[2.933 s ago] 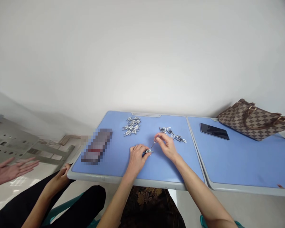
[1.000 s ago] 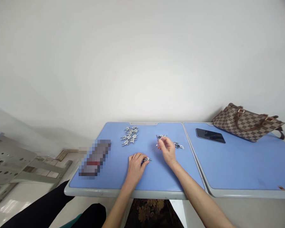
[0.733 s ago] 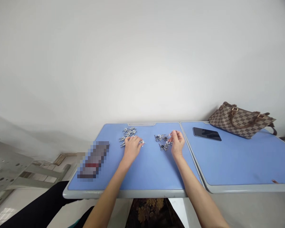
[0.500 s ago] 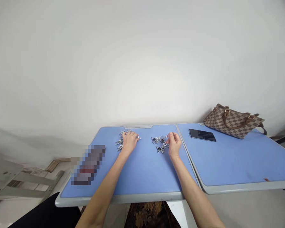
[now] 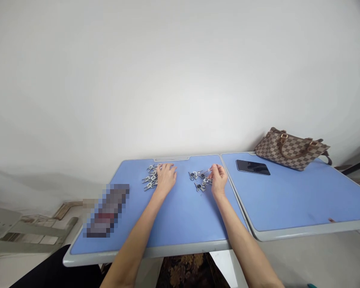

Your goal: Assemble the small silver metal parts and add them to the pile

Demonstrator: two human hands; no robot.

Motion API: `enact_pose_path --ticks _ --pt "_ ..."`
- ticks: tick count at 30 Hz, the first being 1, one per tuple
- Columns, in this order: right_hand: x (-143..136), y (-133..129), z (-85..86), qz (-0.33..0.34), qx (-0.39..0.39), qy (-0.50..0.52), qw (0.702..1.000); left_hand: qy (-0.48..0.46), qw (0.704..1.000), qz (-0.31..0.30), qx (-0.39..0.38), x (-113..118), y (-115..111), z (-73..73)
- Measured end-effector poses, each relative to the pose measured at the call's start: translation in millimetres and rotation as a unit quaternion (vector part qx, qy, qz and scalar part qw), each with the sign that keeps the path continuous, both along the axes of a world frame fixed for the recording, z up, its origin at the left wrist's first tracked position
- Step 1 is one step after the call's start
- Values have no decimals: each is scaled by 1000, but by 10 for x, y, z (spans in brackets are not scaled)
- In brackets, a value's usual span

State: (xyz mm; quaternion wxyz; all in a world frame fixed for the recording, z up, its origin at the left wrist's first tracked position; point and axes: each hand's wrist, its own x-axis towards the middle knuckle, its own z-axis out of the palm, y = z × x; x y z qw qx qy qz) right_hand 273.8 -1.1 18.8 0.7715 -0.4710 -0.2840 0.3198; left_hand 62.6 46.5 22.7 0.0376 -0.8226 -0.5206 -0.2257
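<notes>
On the left of the blue table [image 5: 186, 224] lies a pile of small silvery metal pieces [image 5: 150, 178] with prongs and loops. My left hand [image 5: 167, 179] is at the right side of this pile, palm down and fingers apart, and covers part of it. A second group of small metal pieces [image 5: 200, 187], some with round black parts, is spread to the right. Beside that group my right hand [image 5: 219, 180] pinches a thin shiny metal piece [image 5: 208, 171] between thumb and fingers. Its exact kind is too small to make out.
A black smartphone [image 5: 253, 167] and a brown checkered handbag [image 5: 291, 150] are on the adjoining blue table [image 5: 297, 200]. A blurred-out dark object [image 5: 109, 212] lies at the left table edge. Behind the tables rises a white wall [image 5: 180, 80].
My left hand has shifted slightly right from the left pile, uncovering more pieces. My right hand still pinches the thin piece by the right group. The whole view has shifted a little.
</notes>
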Motion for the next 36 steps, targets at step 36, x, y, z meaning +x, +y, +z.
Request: enact_pose_path --ticks 36 --pt "-9 -65 47 49 -25 -44 997 -85 990 -42 -101 -275 -1258 -263"
